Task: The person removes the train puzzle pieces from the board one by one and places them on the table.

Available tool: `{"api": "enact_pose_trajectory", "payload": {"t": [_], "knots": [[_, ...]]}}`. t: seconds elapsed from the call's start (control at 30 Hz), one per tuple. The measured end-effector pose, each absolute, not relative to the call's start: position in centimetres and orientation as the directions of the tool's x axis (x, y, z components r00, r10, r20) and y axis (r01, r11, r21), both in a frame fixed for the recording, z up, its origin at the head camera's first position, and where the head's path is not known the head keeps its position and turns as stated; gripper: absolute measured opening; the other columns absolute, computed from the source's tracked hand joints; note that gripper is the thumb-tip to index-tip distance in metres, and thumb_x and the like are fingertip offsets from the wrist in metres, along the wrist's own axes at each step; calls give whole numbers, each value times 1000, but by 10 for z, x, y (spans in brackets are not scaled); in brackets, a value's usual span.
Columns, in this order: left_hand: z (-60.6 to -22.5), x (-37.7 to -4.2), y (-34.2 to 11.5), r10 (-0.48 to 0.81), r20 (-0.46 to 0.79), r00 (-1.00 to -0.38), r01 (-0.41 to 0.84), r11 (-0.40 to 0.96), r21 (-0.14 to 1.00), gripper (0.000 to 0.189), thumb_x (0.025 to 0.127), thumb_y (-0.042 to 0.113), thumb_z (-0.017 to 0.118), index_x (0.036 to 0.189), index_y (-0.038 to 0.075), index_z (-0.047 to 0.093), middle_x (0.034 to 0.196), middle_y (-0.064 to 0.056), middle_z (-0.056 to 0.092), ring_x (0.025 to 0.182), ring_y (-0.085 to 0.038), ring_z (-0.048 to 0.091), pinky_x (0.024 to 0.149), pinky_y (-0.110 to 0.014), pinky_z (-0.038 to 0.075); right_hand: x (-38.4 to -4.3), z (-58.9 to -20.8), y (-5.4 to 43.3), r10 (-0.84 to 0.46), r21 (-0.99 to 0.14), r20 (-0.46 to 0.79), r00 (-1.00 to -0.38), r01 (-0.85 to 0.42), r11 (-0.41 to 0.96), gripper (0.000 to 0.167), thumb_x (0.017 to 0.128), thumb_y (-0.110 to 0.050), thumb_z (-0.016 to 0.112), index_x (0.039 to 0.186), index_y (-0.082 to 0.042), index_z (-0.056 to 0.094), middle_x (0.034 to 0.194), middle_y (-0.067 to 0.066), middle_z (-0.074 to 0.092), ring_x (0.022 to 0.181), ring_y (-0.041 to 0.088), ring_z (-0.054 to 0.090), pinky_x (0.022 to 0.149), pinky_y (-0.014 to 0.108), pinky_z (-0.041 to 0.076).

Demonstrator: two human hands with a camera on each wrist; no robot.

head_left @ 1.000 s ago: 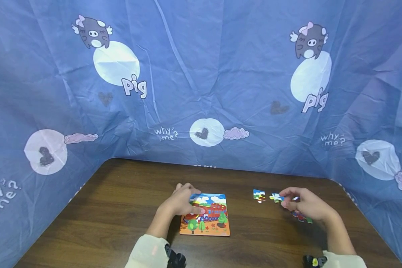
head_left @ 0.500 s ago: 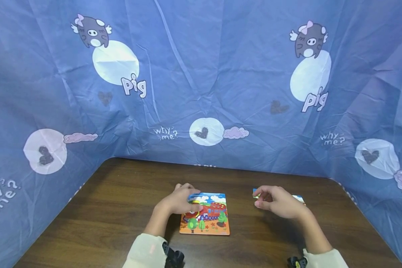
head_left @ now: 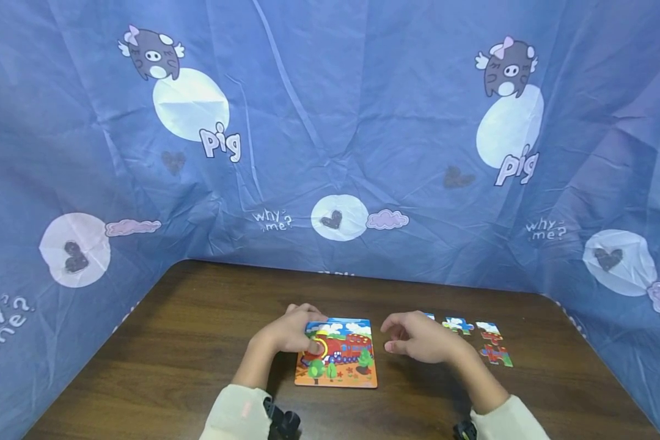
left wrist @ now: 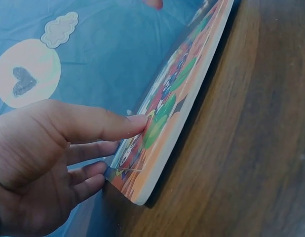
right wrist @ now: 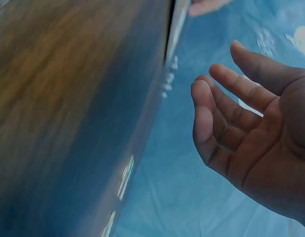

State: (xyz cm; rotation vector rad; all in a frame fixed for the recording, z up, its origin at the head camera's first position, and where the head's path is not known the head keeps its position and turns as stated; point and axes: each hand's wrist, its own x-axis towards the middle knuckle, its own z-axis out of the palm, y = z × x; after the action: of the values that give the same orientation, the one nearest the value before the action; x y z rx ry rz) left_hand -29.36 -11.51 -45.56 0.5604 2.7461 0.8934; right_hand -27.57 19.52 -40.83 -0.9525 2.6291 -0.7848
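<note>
A square jigsaw puzzle (head_left: 341,373) with a red train picture lies on the brown table. My left hand (head_left: 288,330) holds its left side: the thumb (left wrist: 103,123) presses on the picture and the other fingers curl at the edge. My right hand (head_left: 426,338) hovers just right of the puzzle, apart from it. In the right wrist view the right hand (right wrist: 263,131) has loosely curled fingers and nothing between them. Behind it lie loose puzzle pieces: one with white cloud and blue (head_left: 456,324), one partly hidden by the hand (head_left: 429,316).
Further right on the table are a cloud-and-red piece (head_left: 489,330) and a red, blue and green piece (head_left: 497,354). A blue printed cloth (head_left: 341,153) hangs behind and around the wooden table (head_left: 225,293).
My right hand has moved left from the loose pieces to beside the puzzle, uncovering several pieces. My left hand stays at the puzzle's left side; its thumb has shifted slightly left.
</note>
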Motion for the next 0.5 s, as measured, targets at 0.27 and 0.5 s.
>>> {"api": "enact_pose_trajectory", "payload": {"t": [0.27, 0.5], "knots": [[-456, -292, -115, 403, -82, -912, 270, 739, 617, 59, 79, 20, 90, 134, 14, 69, 143, -9, 52, 133, -33, 39, 107, -59, 42, -280, -417, 158, -676, -472, -97, -731, -564, 677, 20, 97, -17, 72, 115, -8, 69, 78, -5, 61, 64, 7, 52, 60, 28, 46], [-456, -293, -116, 414, -74, -907, 281, 728, 625, 60, 79, 19, 89, 135, 13, 69, 143, -9, 53, 132, -33, 39, 108, -59, 41, -285, -429, 134, -688, -375, -62, -723, -622, 688, 21, 97, -23, 73, 112, -10, 70, 80, -8, 57, 65, 6, 48, 57, 27, 43]]}}
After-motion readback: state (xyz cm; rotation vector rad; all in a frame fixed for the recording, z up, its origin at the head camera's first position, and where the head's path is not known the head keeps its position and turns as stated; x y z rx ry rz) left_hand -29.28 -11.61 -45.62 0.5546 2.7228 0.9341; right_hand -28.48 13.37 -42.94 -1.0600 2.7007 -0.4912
